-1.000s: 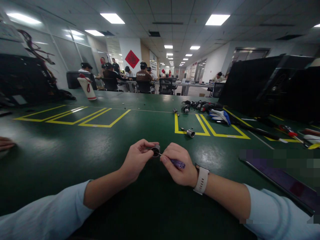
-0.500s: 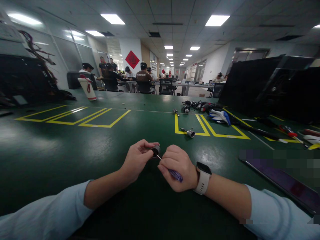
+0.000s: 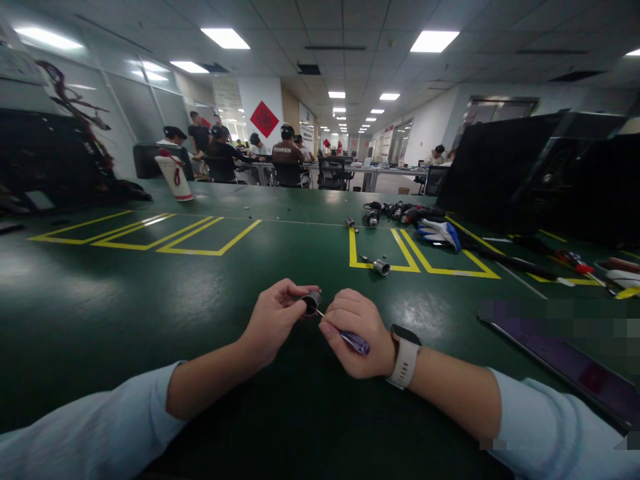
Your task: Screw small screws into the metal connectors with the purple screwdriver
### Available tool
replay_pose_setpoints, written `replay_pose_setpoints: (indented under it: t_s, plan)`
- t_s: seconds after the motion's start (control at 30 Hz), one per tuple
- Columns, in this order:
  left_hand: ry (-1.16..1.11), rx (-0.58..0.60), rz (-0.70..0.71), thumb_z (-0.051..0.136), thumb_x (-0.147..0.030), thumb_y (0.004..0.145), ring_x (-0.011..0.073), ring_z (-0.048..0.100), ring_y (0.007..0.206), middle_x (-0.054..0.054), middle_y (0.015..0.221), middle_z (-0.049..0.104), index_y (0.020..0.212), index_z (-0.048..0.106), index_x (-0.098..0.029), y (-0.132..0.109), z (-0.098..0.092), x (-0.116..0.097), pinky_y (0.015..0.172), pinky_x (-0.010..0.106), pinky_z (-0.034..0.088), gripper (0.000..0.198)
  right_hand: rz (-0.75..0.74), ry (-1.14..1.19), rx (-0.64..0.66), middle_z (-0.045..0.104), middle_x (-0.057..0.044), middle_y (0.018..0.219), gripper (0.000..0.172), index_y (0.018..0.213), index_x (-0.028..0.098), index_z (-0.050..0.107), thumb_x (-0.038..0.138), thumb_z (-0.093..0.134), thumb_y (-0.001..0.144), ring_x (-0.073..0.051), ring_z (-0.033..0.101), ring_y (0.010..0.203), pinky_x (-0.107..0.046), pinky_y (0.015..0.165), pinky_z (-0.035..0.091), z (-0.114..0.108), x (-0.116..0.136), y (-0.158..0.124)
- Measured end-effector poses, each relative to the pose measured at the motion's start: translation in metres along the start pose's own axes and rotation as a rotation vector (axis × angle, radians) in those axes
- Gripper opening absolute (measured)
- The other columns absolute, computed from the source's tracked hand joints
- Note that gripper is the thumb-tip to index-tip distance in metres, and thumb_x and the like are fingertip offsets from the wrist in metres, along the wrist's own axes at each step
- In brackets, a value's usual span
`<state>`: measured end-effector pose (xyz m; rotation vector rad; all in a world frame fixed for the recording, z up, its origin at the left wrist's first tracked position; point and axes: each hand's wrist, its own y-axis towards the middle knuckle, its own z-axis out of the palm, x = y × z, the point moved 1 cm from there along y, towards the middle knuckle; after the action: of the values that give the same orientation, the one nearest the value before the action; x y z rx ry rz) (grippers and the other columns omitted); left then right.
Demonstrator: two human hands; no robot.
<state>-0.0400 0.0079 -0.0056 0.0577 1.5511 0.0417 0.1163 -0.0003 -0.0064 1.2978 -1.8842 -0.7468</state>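
Observation:
My left hand (image 3: pixel 274 320) pinches a small hollow metal cylinder (image 3: pixel 312 302), its open end turned toward my right. My right hand (image 3: pixel 356 333) is closed around a screwdriver (image 3: pixel 355 343) with a translucent purple handle. The thin shaft points left into the mouth of the cylinder; what its tip touches inside is hidden. Both hands are held over the near middle of the green table (image 3: pixel 225 413). Beyond them, a similar metal cylinder (image 3: pixel 381 267) with a thin dark part beside it lies at a yellow-taped rectangle.
Farther back lie a small metal part (image 3: pixel 350 222), several dark cabled parts (image 3: pixel 397 212) and a blue-and-white glove (image 3: pixel 440 233). A red-handled screwdriver (image 3: pixel 575 261) is at the right, near a dark flat device (image 3: pixel 555 363). A white cup (image 3: pixel 175 175) stands back left. People sit beyond.
My right hand has rotated slightly, so the screwdriver handle sits a little higher and farther right. My left hand keeps its grip on the cylinder.

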Motion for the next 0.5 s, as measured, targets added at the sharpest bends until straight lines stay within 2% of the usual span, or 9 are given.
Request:
replay_pose_setpoints:
  t_s: [0.17,0.27,0.4,0.5]
  plan:
    - [-0.009,-0.016,-0.004,0.062,-0.012,0.064,0.0151,0.063,0.080,0.004,0.093,0.067,0.071,0.055,-0.014,0.003,0.001,0.001,0.070,0.028,0.052,0.010,0.082,0.033,-0.015,0.058,-0.005,0.068,0.013,0.070,0.017,0.055,0.016,0.047,0.081,-0.015,0.050,0.065,-0.031,0.063,0.041,0.003,-0.002,0.000]
    - [-0.030,-0.003,0.043,0.063,-0.012,0.062,0.0159,0.062,0.083,0.004,0.094,0.066,0.081,0.058,-0.015,0.011,-0.001,0.006,0.076,0.031,0.051,0.020,0.171,0.091,-0.075,0.057,-0.004,0.068,0.016,0.070,0.017,0.056,0.018,0.046,0.082,-0.015,0.051,0.065,-0.031,0.064,0.041,0.002,-0.007,0.002]
    - [0.010,0.073,0.115,0.065,-0.009,0.060,0.0159,0.062,0.086,0.003,0.094,0.064,0.107,0.055,-0.017,0.035,-0.007,0.022,0.086,0.035,0.046,0.049,0.411,0.238,-0.247,0.055,-0.002,0.063,0.023,0.066,0.018,0.058,0.024,0.045,0.084,-0.014,0.052,0.063,-0.030,0.063,0.041,-0.002,-0.021,0.004]
    - [0.137,0.065,0.214,0.063,-0.009,0.060,0.0172,0.061,0.088,0.004,0.098,0.060,0.114,0.052,-0.017,0.060,-0.013,0.034,0.087,0.037,0.046,0.056,0.606,0.424,-0.316,0.055,0.000,0.061,0.025,0.066,0.018,0.060,0.032,0.048,0.084,-0.014,0.053,0.062,-0.030,0.063,0.041,-0.001,-0.038,0.003]
